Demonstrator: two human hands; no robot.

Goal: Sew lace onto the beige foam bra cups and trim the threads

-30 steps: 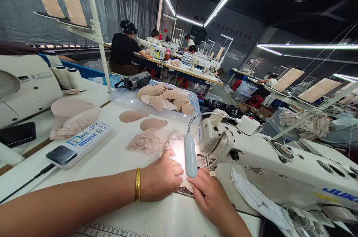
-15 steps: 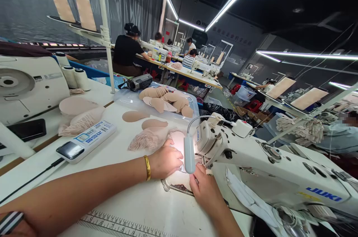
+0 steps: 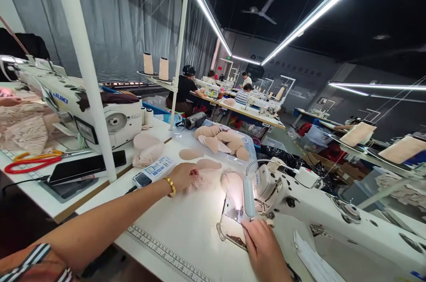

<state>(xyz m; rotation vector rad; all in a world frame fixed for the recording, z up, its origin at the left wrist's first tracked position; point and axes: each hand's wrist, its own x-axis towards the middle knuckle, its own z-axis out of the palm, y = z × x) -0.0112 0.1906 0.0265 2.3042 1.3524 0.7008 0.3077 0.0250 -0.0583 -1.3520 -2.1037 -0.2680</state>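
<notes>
My left hand [image 3: 185, 175], with a gold bangle on the wrist, reaches out over the white table [image 3: 186, 233] and closes its fingers on a pink lace piece [image 3: 199, 182]. My right hand [image 3: 262, 246] rests near the needle plate of the white sewing machine [image 3: 319, 215], fingers curled by a dark-edged piece of fabric; what it holds is hidden. A beige cup [image 3: 234, 184] lies lit under the machine's small lamp [image 3: 248, 195]. Two more beige pads [image 3: 190, 154] lie just beyond my left hand.
A clear tray of several beige cups [image 3: 222, 135] sits behind. A white box [image 3: 155, 170], a phone [image 3: 87, 166], orange scissors [image 3: 33, 161] and another sewing machine [image 3: 83, 109] lie to the left. A white thread-stand pole [image 3: 84, 73] rises there. Other people sew at far tables.
My left hand left the needle area and moved out left to the lace pile. The view swung left and up. My right hand stayed by the needle plate.
</notes>
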